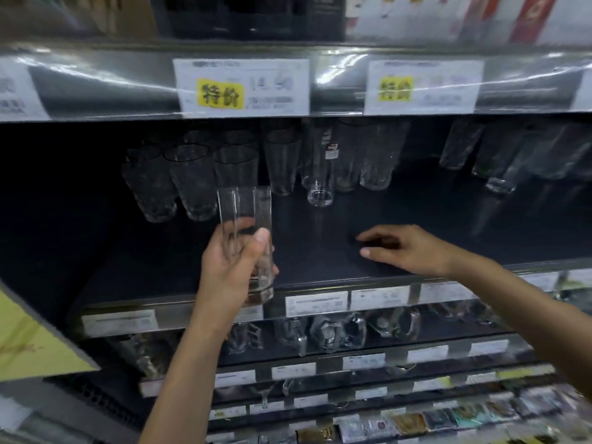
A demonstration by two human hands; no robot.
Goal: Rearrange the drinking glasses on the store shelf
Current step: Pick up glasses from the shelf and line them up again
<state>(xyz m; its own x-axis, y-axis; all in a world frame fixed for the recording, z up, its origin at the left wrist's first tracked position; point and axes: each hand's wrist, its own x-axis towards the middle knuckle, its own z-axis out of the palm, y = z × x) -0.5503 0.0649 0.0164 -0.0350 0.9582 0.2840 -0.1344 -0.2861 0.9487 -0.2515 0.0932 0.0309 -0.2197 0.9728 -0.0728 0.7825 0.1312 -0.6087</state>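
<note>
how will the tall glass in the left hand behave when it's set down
The tall glass looks thin-walled, so probably fragile if knocked. It is tall and narrow, so likely tippy once stood up. Its smooth sides may slip in the left hand.

We have one wide-angle view, from a camera worn on the head, facing forward and a little down into a dark shelf point(320, 248) of a store rack. We stand close: the forearms enter from the bottom and right of the frame, the left hand point(230, 267) gripping a tall glass point(245, 213) over the shelf's front edge, the right hand point(413, 248) above the shelf near that edge. The front edge rises toward the right; the price rail point(240, 88) of the shelf above spans the top, and straight lines bow near the borders.
</note>
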